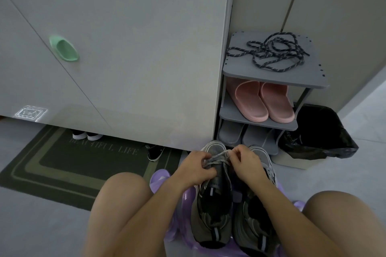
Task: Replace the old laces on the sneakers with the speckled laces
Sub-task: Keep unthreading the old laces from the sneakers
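Two grey sneakers stand side by side on a purple stool (160, 177) between my knees, toes pointing away. My left hand (196, 170) and my right hand (248, 166) are over the left sneaker (215, 204), each pinching the old grey lace (217, 157) near the toe end. The right sneaker (254, 221) sits untouched, partly hidden under my right forearm. The dark speckled laces (271, 52) lie in a loose tangle on top of the grey shoe rack (275, 77) at the back right.
Pink slippers (263, 100) and grey slippers (242, 133) fill the rack's lower shelves. A black bag (319, 131) lies right of the rack. A white cabinet (125, 48) with a green handle (63, 48) stands ahead. A dark doormat (73, 162) covers the floor at left.
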A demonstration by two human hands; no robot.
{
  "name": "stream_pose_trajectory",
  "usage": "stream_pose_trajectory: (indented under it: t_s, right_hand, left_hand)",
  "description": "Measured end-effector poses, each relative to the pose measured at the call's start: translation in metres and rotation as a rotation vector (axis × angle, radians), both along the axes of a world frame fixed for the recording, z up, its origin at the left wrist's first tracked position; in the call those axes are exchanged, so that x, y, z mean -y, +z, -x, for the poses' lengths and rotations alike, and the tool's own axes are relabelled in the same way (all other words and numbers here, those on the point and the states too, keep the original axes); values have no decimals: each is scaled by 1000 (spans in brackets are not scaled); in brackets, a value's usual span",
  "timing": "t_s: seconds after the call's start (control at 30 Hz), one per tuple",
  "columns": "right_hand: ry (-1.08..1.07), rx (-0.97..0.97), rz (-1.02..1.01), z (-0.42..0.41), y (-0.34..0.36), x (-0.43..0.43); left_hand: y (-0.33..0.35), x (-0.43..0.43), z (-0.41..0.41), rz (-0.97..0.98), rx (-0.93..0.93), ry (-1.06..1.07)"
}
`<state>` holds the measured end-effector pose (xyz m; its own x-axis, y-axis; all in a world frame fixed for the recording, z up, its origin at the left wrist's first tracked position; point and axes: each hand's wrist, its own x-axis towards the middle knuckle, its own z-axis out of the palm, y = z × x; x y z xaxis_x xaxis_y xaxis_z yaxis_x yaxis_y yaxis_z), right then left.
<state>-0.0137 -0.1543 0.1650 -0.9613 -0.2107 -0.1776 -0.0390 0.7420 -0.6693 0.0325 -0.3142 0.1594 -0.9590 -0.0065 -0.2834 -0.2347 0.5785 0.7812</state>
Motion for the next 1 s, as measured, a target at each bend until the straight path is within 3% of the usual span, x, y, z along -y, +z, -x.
stream_pose_trajectory:
  t_s: [0.13,0.3,0.53,0.63,0.73,0.83,0.93,1.0]
  right_hand:
    - [124,13,-77,4,2,1]
    - [60,-15,-72,3,4,4]
    - [-75,-165,144,5,18,5]
    - [-104,-111,201,4,16,3]
    - [-1,28,8,8,11,0]
    - [67,16,-125,8,6,-2]
    - [49,-46,-121,5,8,0]
    - [-37,-110,-6,6,15,0]
  left_hand:
    - [5,1,0,18,1,-8]
    - [10,0,-2,19,11,-2]
    - [14,-8,-8,-36,-5,28]
    - [16,-10,-8,-28,-13,23]
    - [16,-11,-9,10,-24,11]
    - [16,-12,-9,31,-40,17]
    - [16,-13,-9,13,-45,7]
    - [15,-12,-10,27,-31,23]
